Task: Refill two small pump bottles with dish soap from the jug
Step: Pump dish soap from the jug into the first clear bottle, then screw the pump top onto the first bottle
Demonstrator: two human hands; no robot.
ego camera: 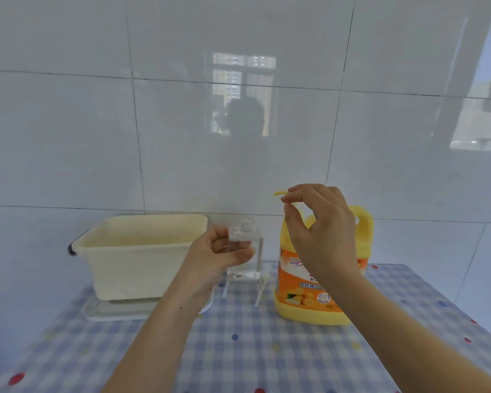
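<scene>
My left hand (219,255) grips a small clear square bottle (248,266) around its upper body. Its threaded neck is open, with no pump on it. Right beside it stands the yellow dish soap jug (304,290) with an orange label. My right hand (321,222) is at the jug's top, thumb and forefinger pinching its yellow pump head (279,193). The pump's spout points left, above and to the right of the bottle's neck. Two thin clear pump tubes (260,292) lie on the cloth behind the bottle. I see no second bottle.
A cream plastic tub (142,251) sits at the back left on a clear tray (111,312), with a white plate edge (207,306) beside it. A blue checked cloth (253,350) covers the table, which stands against a glossy tiled wall.
</scene>
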